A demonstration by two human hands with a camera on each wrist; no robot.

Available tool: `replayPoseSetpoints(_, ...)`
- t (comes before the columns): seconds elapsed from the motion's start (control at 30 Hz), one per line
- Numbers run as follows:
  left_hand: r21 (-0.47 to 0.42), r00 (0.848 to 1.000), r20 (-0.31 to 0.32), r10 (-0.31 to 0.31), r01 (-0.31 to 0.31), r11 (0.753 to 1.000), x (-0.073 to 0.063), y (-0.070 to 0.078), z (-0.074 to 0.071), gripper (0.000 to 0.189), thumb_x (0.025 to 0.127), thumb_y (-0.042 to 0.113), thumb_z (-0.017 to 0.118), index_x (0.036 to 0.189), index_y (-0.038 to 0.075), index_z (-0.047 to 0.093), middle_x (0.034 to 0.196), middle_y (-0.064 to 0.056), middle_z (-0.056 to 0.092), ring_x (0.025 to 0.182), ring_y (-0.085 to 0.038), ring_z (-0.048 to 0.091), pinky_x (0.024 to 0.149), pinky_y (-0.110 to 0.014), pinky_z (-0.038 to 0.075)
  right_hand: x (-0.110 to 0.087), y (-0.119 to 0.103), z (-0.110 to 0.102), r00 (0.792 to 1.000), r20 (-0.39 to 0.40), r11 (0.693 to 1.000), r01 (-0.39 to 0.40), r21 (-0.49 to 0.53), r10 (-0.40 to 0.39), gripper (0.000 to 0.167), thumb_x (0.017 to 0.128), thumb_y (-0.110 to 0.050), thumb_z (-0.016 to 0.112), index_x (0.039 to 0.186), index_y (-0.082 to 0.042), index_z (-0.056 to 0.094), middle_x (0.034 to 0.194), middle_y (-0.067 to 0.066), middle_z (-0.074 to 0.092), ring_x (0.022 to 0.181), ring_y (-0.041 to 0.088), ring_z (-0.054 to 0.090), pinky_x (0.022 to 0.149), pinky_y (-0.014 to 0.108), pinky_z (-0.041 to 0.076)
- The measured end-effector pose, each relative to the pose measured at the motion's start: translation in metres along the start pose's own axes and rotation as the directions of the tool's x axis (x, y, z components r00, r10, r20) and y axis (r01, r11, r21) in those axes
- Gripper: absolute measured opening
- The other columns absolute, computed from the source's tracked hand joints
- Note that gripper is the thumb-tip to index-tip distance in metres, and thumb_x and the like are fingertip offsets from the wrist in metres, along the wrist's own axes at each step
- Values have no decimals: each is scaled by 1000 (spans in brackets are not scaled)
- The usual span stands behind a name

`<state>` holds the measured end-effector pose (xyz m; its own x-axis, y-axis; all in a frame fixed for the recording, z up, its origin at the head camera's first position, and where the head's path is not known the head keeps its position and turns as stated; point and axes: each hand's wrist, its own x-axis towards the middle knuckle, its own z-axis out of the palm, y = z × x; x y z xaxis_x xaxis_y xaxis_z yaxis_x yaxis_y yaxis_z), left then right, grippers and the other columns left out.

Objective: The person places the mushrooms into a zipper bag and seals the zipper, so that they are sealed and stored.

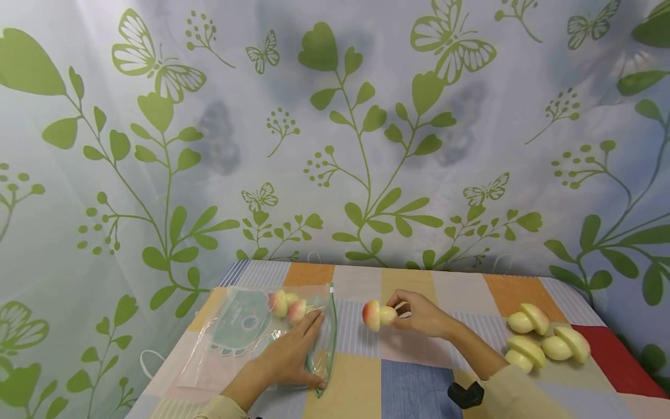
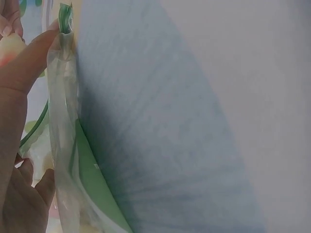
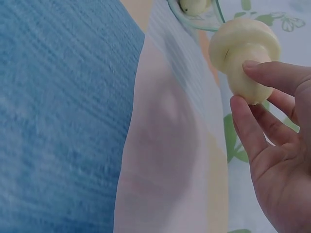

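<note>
Left hand right there on the clear bag, thumb beside its green edge, and top left, the right hand gripping a red-tinged piece

Mushroom: red & pale yellow. Bag: see-thru w/ green edge. Cloth: blue, orange, red, pink sqs (some stripy). Curtain: pale w/ green leaves & butterflies.
</note>
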<state>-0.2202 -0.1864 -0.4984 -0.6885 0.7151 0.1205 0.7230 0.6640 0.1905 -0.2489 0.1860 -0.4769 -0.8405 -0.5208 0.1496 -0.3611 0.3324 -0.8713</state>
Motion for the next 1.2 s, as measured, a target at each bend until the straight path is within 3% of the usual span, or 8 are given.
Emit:
replayPoseSetpoints(0.83,-12,1000,-8,-4,4,1000,0,-2,2,137,69,73,82,164,-1,14,169,-17,17,149,-35,33,114,-47,40,25,2,36,999,28,999,29,23,-29,27,88,-2,78,110,-2,63,117,13,64,102,30,69,84,34,60)
replayPoseSetpoints(1.2,-6,1000,-9,-1,1,1000,-1,-1,3,138,70,72,83,163,-2,14,168,-19,18,147,-36,36,113,-46,41,38,4,52,1000,24,1000,2,4,-2,27,89,-5,80,110,-6,63,118,10,64,102,29,68,82,33,60)
